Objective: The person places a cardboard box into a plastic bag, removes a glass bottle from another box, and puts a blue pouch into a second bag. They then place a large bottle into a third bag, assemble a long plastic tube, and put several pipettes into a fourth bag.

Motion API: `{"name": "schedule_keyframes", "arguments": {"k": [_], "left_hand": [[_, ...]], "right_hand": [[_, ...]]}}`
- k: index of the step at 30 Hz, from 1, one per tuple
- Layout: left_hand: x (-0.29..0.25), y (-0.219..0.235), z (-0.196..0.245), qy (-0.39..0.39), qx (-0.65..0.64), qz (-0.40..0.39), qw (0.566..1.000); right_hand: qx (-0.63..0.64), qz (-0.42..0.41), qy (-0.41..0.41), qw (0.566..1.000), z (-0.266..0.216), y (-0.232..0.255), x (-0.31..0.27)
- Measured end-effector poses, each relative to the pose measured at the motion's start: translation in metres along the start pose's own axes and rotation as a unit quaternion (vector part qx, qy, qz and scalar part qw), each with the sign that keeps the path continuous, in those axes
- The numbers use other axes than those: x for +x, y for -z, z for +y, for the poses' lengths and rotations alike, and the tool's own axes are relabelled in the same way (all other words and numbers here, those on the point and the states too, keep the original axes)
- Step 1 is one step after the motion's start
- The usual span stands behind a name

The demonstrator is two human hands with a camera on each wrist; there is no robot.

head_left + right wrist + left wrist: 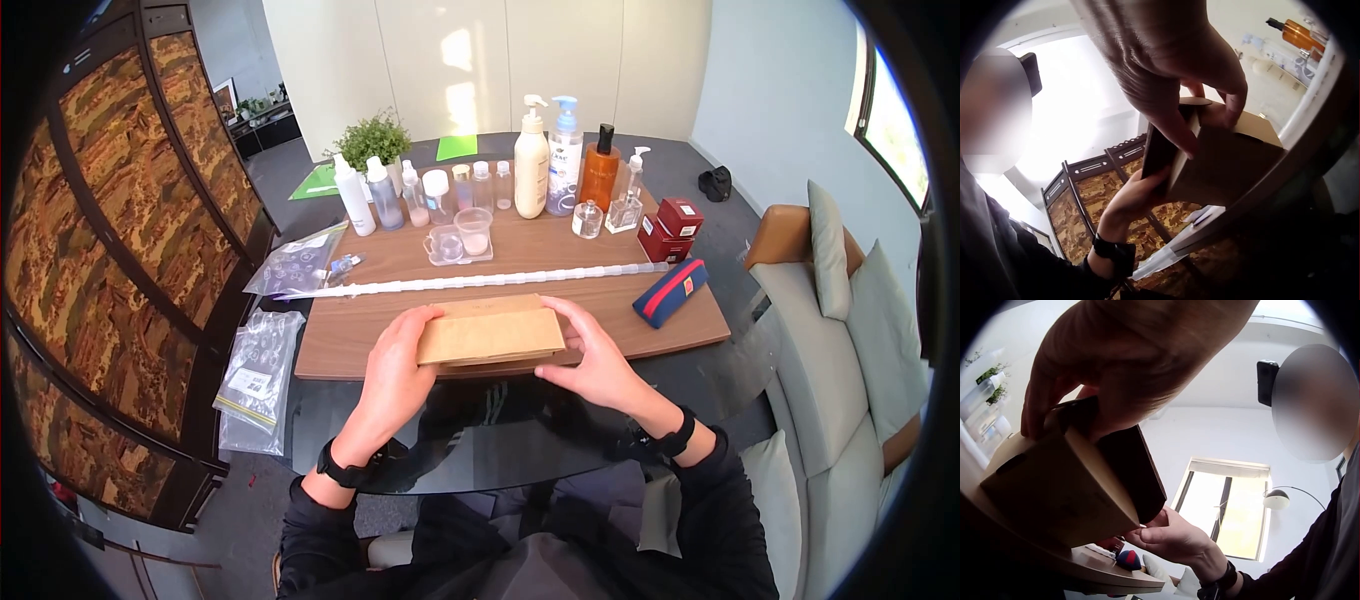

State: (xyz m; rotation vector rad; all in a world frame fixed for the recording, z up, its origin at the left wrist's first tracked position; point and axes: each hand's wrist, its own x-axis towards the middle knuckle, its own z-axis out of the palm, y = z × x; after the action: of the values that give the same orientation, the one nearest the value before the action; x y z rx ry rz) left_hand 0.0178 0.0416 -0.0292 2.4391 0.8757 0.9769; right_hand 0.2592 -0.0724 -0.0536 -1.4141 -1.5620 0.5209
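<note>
A brown cardboard box (pixel 490 332) is held at the front edge of the wooden tabletop, one hand at each end. My left hand (pixel 396 368) grips its left end, fingers bent over the top and side. At the other end my right hand (pixel 598 362) grips with thumb and fingers spread around the corner. In the left wrist view a dark flap (pixel 1132 465) stands out from the box along the side facing me. The right wrist view shows fingertips (pixel 1188 150) pressing at the end of the box. Its inside is hidden.
Behind the box a long white strip (pixel 480 282) crosses the tabletop. Beyond stand small bottles, pump bottles (pixel 531 165) and clear cups (pixel 472 232). Dark red boxes (pixel 668 232) and a blue pouch (pixel 668 293) lie right; plastic bags (pixel 262 375) hang at the left edge.
</note>
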Motion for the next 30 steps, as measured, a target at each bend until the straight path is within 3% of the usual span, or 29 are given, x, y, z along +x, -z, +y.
{"name": "schedule_keyframes", "arguments": {"k": [4,6,7,13,16,19,20,23,26,29,30], "left_hand": [[0.002,0.002,0.000,-0.026,-0.012,-0.007,1.000],[0.004,0.011,0.011,0.040,-0.067,-0.043,0.996],[0.006,0.013,0.015,0.072,-0.094,-0.063,0.991],[0.022,0.006,0.007,0.008,-0.021,-0.025,0.999],[0.037,0.012,0.010,0.072,-0.084,-0.109,0.988],[0.039,0.013,0.002,0.003,-0.095,-0.113,0.989],[0.040,0.016,0.002,0.027,-0.137,-0.145,0.979],[0.041,0.015,-0.005,0.027,-0.117,-0.140,0.983],[0.045,0.014,-0.006,0.079,-0.097,-0.143,0.982],[0.048,0.012,-0.020,0.107,-0.101,-0.151,0.977],[0.047,0.012,-0.024,0.104,-0.114,-0.149,0.977]], "right_hand": [[0.001,0.032,0.017,0.999,0.012,0.007,0.010],[-0.050,0.056,0.061,0.995,0.009,0.013,0.016],[-0.034,0.056,0.050,0.997,0.010,0.016,0.020],[-0.035,0.054,0.015,0.998,-0.003,0.022,0.040],[-0.020,0.059,-0.031,0.998,0.001,0.021,0.054],[0.001,0.078,-0.051,0.996,0.001,0.020,0.065],[-0.005,0.060,-0.066,0.996,-0.001,0.022,0.070],[-0.068,0.071,-0.013,0.995,0.027,0.020,0.085],[-0.047,0.060,-0.017,0.997,0.026,0.019,0.089],[-0.008,0.015,-0.018,1.000,0.017,0.020,0.078],[0.000,-0.038,-0.073,0.997,0.010,0.026,0.076]]}}
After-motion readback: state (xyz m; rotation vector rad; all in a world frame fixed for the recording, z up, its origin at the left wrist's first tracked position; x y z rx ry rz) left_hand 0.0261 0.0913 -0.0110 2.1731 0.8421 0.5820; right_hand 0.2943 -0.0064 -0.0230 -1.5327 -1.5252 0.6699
